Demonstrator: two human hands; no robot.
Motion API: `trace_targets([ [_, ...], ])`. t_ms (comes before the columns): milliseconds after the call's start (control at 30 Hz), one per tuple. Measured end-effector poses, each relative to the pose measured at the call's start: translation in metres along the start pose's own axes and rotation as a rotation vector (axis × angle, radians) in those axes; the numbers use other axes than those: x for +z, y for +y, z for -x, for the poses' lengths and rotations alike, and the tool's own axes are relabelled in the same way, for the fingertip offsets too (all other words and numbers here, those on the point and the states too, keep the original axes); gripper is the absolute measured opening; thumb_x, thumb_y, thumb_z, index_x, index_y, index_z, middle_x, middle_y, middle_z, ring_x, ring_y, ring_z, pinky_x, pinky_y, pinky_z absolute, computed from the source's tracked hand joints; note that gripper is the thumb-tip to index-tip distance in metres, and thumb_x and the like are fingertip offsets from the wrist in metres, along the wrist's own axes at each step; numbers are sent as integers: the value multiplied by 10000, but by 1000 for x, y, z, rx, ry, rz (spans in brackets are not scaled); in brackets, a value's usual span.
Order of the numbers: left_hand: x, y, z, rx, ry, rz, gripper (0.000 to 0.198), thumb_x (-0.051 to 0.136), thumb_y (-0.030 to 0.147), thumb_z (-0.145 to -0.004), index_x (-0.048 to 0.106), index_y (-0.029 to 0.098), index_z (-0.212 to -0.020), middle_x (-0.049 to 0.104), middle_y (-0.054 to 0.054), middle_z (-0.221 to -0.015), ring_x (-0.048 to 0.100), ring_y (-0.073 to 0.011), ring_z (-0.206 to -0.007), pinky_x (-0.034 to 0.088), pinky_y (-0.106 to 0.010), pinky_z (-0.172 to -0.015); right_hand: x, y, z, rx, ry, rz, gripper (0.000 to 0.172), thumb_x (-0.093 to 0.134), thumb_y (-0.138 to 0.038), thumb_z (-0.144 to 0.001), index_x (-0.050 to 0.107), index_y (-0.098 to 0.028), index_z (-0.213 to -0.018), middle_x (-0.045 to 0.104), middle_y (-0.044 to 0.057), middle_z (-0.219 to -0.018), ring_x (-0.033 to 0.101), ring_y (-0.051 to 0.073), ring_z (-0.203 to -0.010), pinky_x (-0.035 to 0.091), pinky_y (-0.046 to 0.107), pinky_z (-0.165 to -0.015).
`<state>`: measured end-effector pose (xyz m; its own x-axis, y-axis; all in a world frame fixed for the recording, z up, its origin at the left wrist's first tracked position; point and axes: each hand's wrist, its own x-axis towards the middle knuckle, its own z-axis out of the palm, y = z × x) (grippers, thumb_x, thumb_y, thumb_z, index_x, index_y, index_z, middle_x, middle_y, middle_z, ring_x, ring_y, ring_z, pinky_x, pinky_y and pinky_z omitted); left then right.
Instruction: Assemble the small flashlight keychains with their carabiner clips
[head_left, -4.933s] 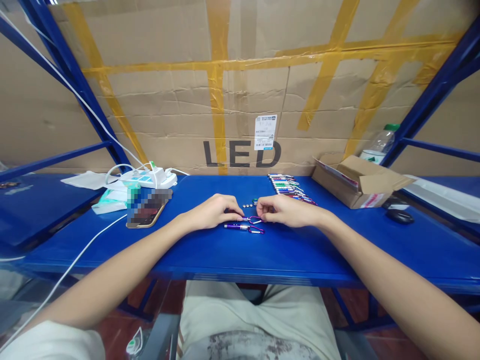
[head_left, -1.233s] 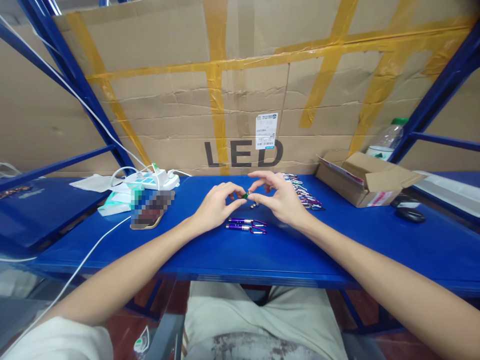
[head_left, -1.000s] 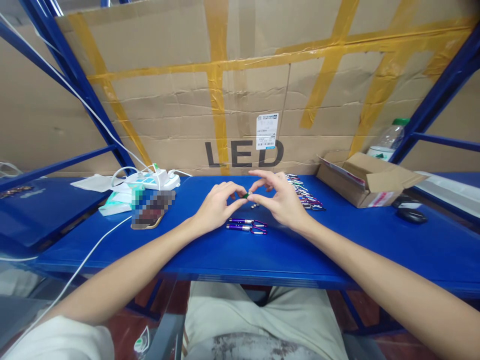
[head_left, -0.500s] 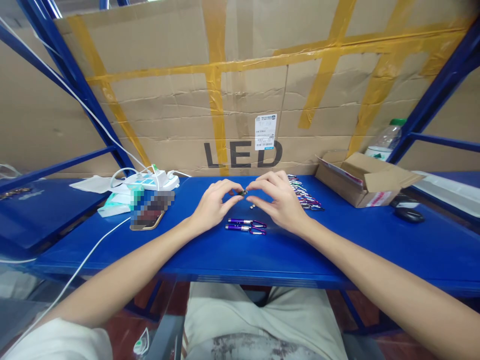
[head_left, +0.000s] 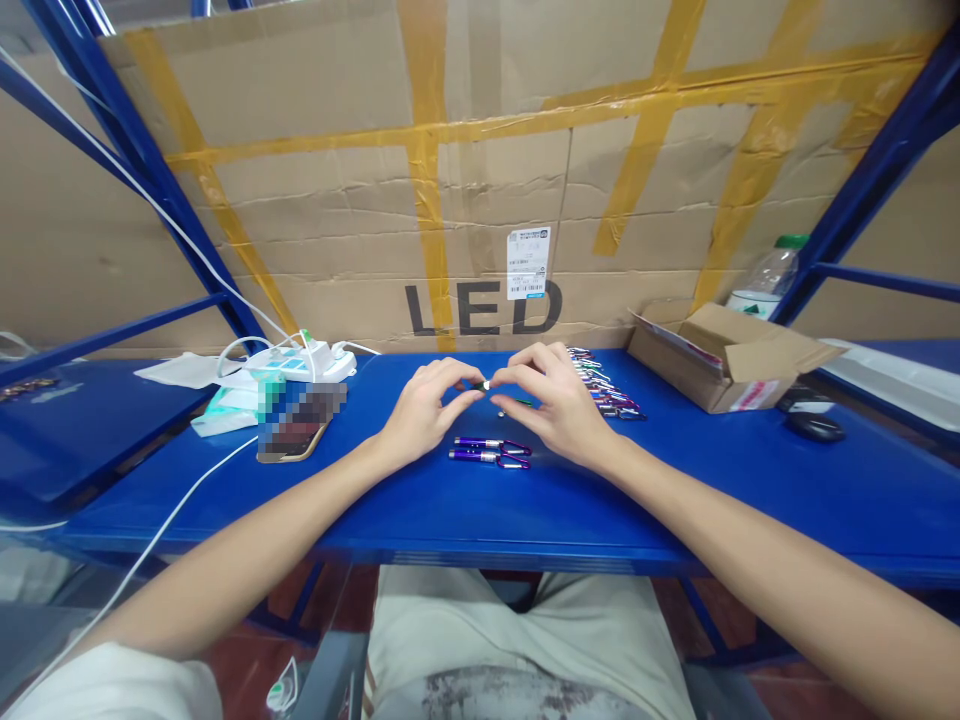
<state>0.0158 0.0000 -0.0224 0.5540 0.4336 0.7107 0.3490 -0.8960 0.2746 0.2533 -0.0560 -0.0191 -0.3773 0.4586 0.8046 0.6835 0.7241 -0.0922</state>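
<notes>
My left hand (head_left: 421,412) pinches a small dark green piece (head_left: 477,385) between thumb and fingertips, above the blue tabletop. From the other side, my right hand (head_left: 551,400) has its fingers curled close at the piece's end, where a tiny bright silvery spot (head_left: 487,385) shows. Whether that spot is a separate part I cannot tell. Under the right fingers lie a tiny silvery bit (head_left: 501,413) and something green, partly hidden. Nearer to me, two purple keychain flashlights (head_left: 472,456) with carabiner clips lie side by side, touching neither hand.
Several more clipped keychain flashlights (head_left: 611,395) lie beyond my right hand. An open cardboard box (head_left: 739,365), a black mouse (head_left: 816,427) and a bottle (head_left: 772,278) are at the right. Leftward are a phone (head_left: 300,430), a power strip (head_left: 307,361) and cables. A large carton (head_left: 337,230) stands behind.
The fingertips have shifted slightly around the small piece, and a bright silvery spot shows at its end. Something green has come into view under my right fingers. The camera view has moved slightly.
</notes>
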Motion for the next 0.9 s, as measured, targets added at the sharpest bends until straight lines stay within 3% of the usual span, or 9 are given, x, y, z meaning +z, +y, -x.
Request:
trace_targets([
  [400, -1, -1, 1, 16, -38, -67, 173, 608, 364, -1114, 710, 231, -1156, 786, -67, -1131, 708, -237, -1056, 497, -395, -982, 4, 1, 2, -18, -116, 62, 182, 563, -306, -1113, 716, -273, -1206, 669, 114, -1158, 555, 303, -1052, 479, 479, -916],
  [633, -2, -8, 0, 43, -31, -58, 154, 621, 333, -1109, 706, 228, -1183, 779, -69, -1179, 706, -229, -1078, 496, -385, -991, 1, 9, 0, 84, -7, -20, 166, 543, -269, -1109, 693, -249, -1177, 686, 103, -1129, 574, 297, -1042, 474, 467, -922],
  [767, -2, -11, 0, 25, -24, -46, 145, 632, 313, -1102, 713, 230, -1190, 785, -61, -1162, 707, -222, -1057, 502, -386, -999, 8, 27, 7, 93, -220, 42, 225, 568, -248, -1094, 741, -239, -1238, 702, 116, -1165, 539, 303, -1046, 464, 490, -959],
  [900, 1, -13, 1, -53, -13, -31, 149, 652, 318, -1088, 716, 231, -1190, 789, -57, -1126, 708, -222, -1002, 521, -388, -966, 19, 36, 15, 90, -413, 82, 246, 622, -286, -1076, 804, -276, -1242, 715, 119, -1210, 512, 316, -1051, 464, 489, -895],
])
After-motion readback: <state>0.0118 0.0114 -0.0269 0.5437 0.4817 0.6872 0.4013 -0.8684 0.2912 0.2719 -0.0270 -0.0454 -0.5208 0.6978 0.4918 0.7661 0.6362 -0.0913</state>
